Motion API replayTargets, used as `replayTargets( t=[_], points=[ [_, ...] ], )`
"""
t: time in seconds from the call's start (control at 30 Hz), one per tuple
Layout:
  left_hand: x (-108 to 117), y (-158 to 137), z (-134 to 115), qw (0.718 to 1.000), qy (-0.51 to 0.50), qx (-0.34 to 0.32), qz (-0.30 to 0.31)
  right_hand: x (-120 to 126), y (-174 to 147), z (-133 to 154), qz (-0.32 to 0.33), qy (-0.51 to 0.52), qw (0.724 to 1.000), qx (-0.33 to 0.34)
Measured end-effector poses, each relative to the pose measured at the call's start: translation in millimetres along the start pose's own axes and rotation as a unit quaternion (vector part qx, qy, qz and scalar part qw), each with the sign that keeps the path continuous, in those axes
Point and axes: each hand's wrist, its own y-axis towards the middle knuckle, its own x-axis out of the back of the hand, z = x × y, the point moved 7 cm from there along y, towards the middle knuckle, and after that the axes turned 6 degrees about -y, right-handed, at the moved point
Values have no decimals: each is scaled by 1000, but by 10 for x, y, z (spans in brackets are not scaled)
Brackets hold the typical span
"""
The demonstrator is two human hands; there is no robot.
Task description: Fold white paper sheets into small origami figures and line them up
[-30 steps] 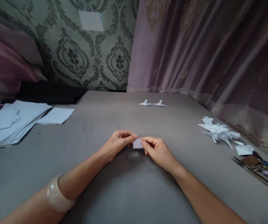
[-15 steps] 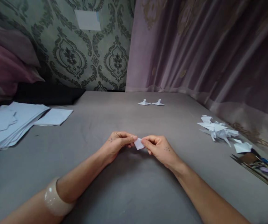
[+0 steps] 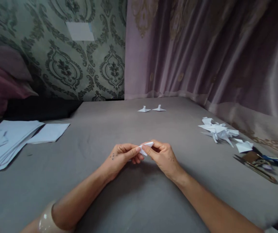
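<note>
A small folded piece of white paper is pinched between my two hands above the middle of the grey surface. My left hand grips its left side with thumb and fingers closed. From the other side, my right hand holds it, the thumb pressed on the front and a pointed white flap showing above the thumb. My fingers hide part of the folds. Beyond my hands, two small folded paper figures, a left one and a right one, stand side by side.
On the left lie a stack of white paper and a smaller white sheet pile, in front of a black cloth. To the right is a heap of folded paper pieces, with scissors nearer me. A curtain hangs behind.
The paper between my hands has turned and now shows a pointed flap over my right thumb, where a flat square face showed before. The camera view has shifted slightly.
</note>
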Motion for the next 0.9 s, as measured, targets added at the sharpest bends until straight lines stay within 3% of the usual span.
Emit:
replayTargets(
  t=[0.13, 0.37, 0.57, 0.73, 0.9],
  points=[
    [-88, -29, -38, 998, 59, 11, 32, 40, -23, 34, -26, -57, 997, 33],
    [-193, -66, -11, 993, 77, 35, 88, 65, -30, 80, -35, -59, 997, 34],
    [-170, -50, 75, 995, 13, 52, 82, 71, -25, 5, -38, -12, 999, -14],
    [-82, -3, 39, 999, -46, -8, 27, 17, 26, -244, -22, 118, 987, -111],
    [1, 9, -11, 997, -63, -40, -20, -72, 15, -291, 2, 164, 979, -119]
  ],
)
